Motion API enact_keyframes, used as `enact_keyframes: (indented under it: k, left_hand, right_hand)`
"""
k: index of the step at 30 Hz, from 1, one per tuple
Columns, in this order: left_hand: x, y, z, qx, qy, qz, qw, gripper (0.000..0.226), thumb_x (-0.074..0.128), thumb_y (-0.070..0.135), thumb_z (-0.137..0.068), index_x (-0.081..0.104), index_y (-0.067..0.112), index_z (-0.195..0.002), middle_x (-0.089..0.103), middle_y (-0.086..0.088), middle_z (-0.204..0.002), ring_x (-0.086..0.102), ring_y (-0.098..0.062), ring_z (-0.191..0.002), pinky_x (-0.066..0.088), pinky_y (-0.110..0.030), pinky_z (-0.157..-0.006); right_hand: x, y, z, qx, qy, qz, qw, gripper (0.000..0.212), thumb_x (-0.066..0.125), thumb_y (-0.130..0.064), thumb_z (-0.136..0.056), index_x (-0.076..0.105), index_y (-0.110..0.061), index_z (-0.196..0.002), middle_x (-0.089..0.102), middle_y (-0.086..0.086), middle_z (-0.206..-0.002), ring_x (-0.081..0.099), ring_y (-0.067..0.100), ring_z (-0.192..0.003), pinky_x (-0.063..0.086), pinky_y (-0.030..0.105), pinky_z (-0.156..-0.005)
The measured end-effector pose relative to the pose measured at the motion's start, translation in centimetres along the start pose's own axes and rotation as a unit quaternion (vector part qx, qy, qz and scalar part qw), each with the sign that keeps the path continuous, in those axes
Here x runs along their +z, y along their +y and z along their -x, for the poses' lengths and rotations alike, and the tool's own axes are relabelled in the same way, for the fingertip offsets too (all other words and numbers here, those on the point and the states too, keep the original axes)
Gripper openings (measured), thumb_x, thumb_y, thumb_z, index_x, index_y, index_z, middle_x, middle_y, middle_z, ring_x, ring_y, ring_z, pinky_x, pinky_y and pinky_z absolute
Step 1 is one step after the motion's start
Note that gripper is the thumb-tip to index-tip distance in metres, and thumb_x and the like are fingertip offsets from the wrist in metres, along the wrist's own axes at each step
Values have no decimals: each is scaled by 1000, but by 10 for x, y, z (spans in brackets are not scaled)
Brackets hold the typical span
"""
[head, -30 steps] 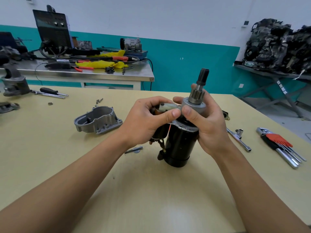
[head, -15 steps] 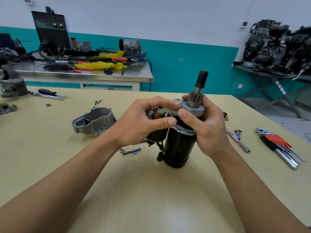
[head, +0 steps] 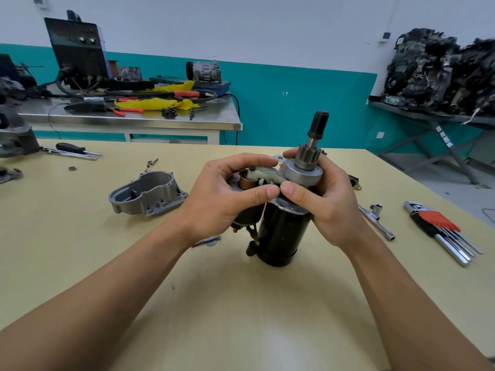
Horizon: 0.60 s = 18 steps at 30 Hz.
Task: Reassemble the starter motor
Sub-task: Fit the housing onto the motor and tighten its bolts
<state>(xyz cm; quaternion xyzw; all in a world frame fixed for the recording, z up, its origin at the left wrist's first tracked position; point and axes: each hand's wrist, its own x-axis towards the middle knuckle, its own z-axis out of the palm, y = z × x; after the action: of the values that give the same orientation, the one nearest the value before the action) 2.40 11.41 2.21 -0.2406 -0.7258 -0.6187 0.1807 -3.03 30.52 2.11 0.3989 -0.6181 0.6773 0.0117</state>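
The black starter motor body (head: pixel 281 234) stands upright on the yellow table (head: pixel 241 303), its pinion gear and shaft (head: pixel 310 153) pointing up. A white plastic shift fork (head: pixel 263 174) lies across the top between the solenoid (head: pixel 246 212) and the grey drive clutch (head: pixel 302 175). My left hand (head: pixel 227 199) curls round the solenoid and pinches the fork. My right hand (head: pixel 324 199) wraps the top of the motor body, thumb against the fork. The grey aluminium nose housing (head: pixel 147 195) lies loose on the table to the left.
A bolt and washer (head: pixel 207 241) lie under my left wrist. A socket wrench (head: pixel 375 219) and a red hex key set (head: pixel 442 228) lie on the right. Screwdrivers (head: pixel 75 151) and small screws (head: pixel 152 162) sit at the far left. A steel bench (head: pixel 134 121) stands behind.
Both hands kept their grip on the motor. The motor tilted slightly more upright and the fork shows more plainly between my thumbs.
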Motion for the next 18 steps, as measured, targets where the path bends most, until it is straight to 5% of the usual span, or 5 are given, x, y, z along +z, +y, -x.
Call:
enact_keyframes:
  k: [12, 18]
  left_hand:
    - [-5, 0, -2, 0, -7, 10, 1000, 32, 74, 19, -78, 69, 23, -109, 74, 17, -102, 69, -4, -103, 53, -13, -83]
    - [1, -4, 0, 18, 17, 21, 999, 29, 74, 20, -80, 69, 23, -108, 74, 12, -104, 70, -12, -104, 54, -20, -86]
  right_hand:
    - [6, 1, -1, -15, 40, -82, 996, 36, 83, -24, -77, 71, -31, -110, 71, 4, -104, 68, 28, -103, 56, 33, -85]
    - [9, 3, -2, -9, 67, -122, 990, 49, 86, -25, -76, 64, -24, -120, 72, 4, -108, 69, 28, -107, 57, 33, -86]
